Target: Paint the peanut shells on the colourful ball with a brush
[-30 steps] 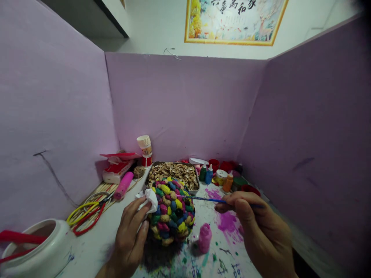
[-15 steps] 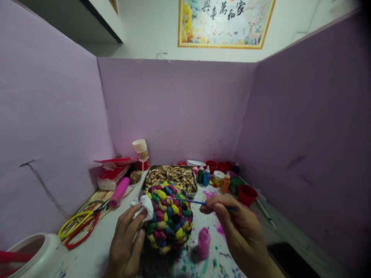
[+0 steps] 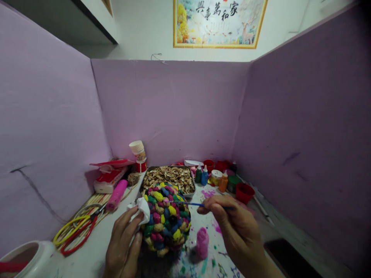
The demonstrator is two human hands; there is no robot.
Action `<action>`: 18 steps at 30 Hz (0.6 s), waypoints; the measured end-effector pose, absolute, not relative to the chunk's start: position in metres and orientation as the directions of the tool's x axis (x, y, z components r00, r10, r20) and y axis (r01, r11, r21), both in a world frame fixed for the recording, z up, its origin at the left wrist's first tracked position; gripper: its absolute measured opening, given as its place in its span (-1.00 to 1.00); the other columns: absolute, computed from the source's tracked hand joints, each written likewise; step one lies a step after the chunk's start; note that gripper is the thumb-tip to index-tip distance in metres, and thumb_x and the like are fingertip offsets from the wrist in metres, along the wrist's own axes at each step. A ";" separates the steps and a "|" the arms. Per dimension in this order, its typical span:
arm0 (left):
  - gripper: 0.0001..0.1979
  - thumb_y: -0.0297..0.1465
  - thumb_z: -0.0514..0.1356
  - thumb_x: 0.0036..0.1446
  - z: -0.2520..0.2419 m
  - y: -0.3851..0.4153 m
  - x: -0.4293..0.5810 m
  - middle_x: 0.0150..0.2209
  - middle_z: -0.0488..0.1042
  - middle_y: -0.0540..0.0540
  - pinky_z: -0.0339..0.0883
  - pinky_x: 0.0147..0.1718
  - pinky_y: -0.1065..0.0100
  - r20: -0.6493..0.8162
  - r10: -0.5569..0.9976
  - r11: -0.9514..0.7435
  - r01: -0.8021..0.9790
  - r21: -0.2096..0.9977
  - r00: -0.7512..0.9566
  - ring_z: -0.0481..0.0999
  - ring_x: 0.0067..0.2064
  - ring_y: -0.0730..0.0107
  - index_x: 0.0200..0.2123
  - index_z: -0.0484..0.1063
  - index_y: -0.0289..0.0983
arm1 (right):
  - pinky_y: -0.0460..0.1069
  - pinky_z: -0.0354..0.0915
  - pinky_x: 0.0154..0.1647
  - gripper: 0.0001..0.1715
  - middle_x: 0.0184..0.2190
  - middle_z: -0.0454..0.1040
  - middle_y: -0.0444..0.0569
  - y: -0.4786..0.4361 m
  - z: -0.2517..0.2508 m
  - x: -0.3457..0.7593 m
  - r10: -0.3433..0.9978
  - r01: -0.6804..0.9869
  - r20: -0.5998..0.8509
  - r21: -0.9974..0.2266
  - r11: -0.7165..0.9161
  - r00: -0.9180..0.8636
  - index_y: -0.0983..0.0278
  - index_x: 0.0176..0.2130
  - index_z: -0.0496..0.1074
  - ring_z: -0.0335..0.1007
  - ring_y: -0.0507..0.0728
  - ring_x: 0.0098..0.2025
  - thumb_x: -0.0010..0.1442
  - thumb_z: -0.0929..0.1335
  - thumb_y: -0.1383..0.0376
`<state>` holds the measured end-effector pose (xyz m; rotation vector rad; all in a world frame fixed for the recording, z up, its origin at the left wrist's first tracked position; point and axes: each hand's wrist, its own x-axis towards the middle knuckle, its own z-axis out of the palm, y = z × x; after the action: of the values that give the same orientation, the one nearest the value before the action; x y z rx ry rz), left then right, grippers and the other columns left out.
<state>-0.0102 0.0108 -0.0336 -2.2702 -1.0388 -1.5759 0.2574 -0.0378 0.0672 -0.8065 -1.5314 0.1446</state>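
Observation:
A rounded object covered in painted peanut shells (image 3: 166, 220) stands on the paint-spotted table, its shells pink, blue, green, yellow and some bare tan. My right hand (image 3: 234, 226) pinches a thin blue paintbrush (image 3: 193, 204), and the brush tip meets the shells near the upper middle. My left hand (image 3: 123, 241) is at the object's left side, its fingers closed on a crumpled white tissue (image 3: 143, 210) that lies against the shells. Close in front of the right hand, a small pink paint bottle (image 3: 202, 243) stands without a visible cap.
Behind the object is a metal tray (image 3: 190, 195) of shells. Green, blue and orange paint bottles (image 3: 223, 183) and red cups (image 3: 245, 193) line the right. Scissors (image 3: 82, 233), a pink roll (image 3: 116, 196) and a tissue pack (image 3: 109, 180) lie left. A dark phone (image 3: 290, 256) rests at right.
The brush tip has shifted slightly left over the shells. The whole view has slid a little left as the camera turned; the left hand still holds the tissue.

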 end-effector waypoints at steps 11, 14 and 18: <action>-0.44 -0.60 0.08 0.17 -0.036 0.013 -0.013 0.19 0.30 -0.16 0.25 0.18 0.19 0.882 0.425 -0.738 0.643 0.205 0.206 0.30 0.22 0.24 0.22 0.25 -0.11 | -0.07 0.49 -0.49 -0.67 -0.61 0.58 -0.06 -0.023 0.069 0.252 0.777 0.038 0.447 -0.875 0.482 0.443 0.26 -0.49 0.55 0.54 0.09 -0.54 0.10 0.47 0.06; -0.46 -0.58 0.08 0.17 -0.036 0.011 -0.011 0.18 0.32 -0.15 0.27 0.17 0.17 0.883 0.432 -0.735 0.639 0.229 0.181 0.32 0.20 0.22 0.20 0.27 -0.10 | -0.04 0.50 -0.52 -0.61 -0.63 0.57 -0.07 -0.023 0.071 0.251 0.813 -0.098 0.320 -0.904 0.415 0.487 0.27 -0.52 0.55 0.53 0.10 -0.58 -0.02 0.52 0.00; -0.46 -0.58 0.09 0.17 -0.035 0.009 -0.007 0.18 0.33 -0.13 0.28 0.17 0.14 0.879 0.454 -0.731 0.625 0.275 0.145 0.33 0.20 0.20 0.19 0.29 -0.07 | -0.02 0.51 -0.56 -0.62 -0.66 0.56 -0.08 -0.022 0.074 0.252 0.825 -0.185 0.238 -0.908 0.377 0.513 0.28 -0.54 0.54 0.52 0.12 -0.62 -0.18 0.59 0.05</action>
<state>-0.0075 0.0088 -0.0353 -2.2539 -1.0736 -1.6370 0.2520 -0.0217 0.0740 -0.9722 -0.7876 0.7383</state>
